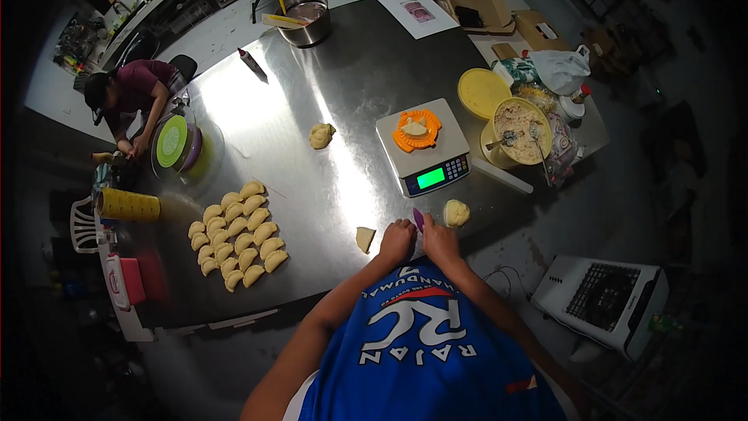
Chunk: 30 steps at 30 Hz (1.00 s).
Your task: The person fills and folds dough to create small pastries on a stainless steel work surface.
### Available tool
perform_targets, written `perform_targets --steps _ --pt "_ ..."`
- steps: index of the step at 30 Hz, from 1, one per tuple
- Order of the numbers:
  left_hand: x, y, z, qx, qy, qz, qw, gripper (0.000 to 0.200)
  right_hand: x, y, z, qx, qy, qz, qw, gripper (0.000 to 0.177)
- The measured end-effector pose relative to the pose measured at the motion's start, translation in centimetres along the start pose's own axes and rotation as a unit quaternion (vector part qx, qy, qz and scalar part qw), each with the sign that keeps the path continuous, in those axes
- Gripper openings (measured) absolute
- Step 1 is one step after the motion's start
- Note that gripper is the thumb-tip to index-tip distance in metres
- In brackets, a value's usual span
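Note:
My right hand grips a small flat purple tool at the front edge of the steel table. Close beside it, my left hand rests on the table with curled fingers; whatever lies under them is hidden. A cut piece of dough sits just left of my left hand, and a round lump of dough is by my right hand. Beyond my hands stands a digital scale with a lit green display. On it lies an open orange dumpling mould holding a pale piece of dough.
Rows of folded dumplings cover the table's left part. Another dough lump lies mid-table. At right are a tub of filling and its yellow lid. A steel pot stands far back. Another person leans in at left.

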State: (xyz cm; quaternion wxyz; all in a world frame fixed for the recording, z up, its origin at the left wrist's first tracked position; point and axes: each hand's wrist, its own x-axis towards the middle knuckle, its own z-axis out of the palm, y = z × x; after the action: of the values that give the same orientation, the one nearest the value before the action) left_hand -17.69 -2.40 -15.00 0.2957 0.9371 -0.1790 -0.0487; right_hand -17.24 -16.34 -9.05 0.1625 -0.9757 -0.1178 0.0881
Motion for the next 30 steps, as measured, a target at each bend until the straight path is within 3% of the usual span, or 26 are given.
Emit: perform_targets --steps 2,5,9,12,16,21,24,27,30 --pt "0.1 0.1 -0.1 -0.020 0.016 0.004 1.000 0.011 -0.1 0.4 0.2 0.047 0.059 -0.024 0.997 0.020" --pt "0.0 0.1 -0.2 -0.024 0.025 0.001 0.999 0.012 -0.1 1.4 2.6 0.037 0.024 0.018 0.999 0.019" --pt "-0.6 -0.2 -0.6 -0.043 0.034 -0.008 0.998 0.010 0.0 1.6 0.2 0.083 0.004 0.019 0.996 0.021" --pt "-0.8 0.0 -2.0 -0.102 0.072 -0.026 0.992 0.009 0.4 1.8 -2.8 0.122 0.086 0.040 0.988 0.021" --pt "-2.3 -0.6 -3.5 -0.122 0.101 -0.056 0.986 0.014 0.7 2.3 -3.2 0.124 0.096 0.022 0.987 0.021" --pt "-4.7 -0.9 -3.0 -0.118 0.084 -0.111 0.983 0.010 1.1 2.6 0.4 0.045 -0.017 0.048 0.998 0.022" --pt "-4.4 -1.4 -3.0 -0.056 0.067 -0.094 0.992 0.011 1.2 1.4 0.7 0.072 -0.022 0.006 0.997 0.021" --pt "-3.7 -0.9 -2.6 -0.060 0.046 -0.129 0.989 0.011 1.2 0.1 1.0 0.063 -0.056 0.000 0.996 0.028" --pt "-4.1 -0.1 -3.2 -0.089 0.029 -0.137 0.986 0.012 0.9 -0.7 1.0 0.099 -0.074 -0.012 0.992 0.023"
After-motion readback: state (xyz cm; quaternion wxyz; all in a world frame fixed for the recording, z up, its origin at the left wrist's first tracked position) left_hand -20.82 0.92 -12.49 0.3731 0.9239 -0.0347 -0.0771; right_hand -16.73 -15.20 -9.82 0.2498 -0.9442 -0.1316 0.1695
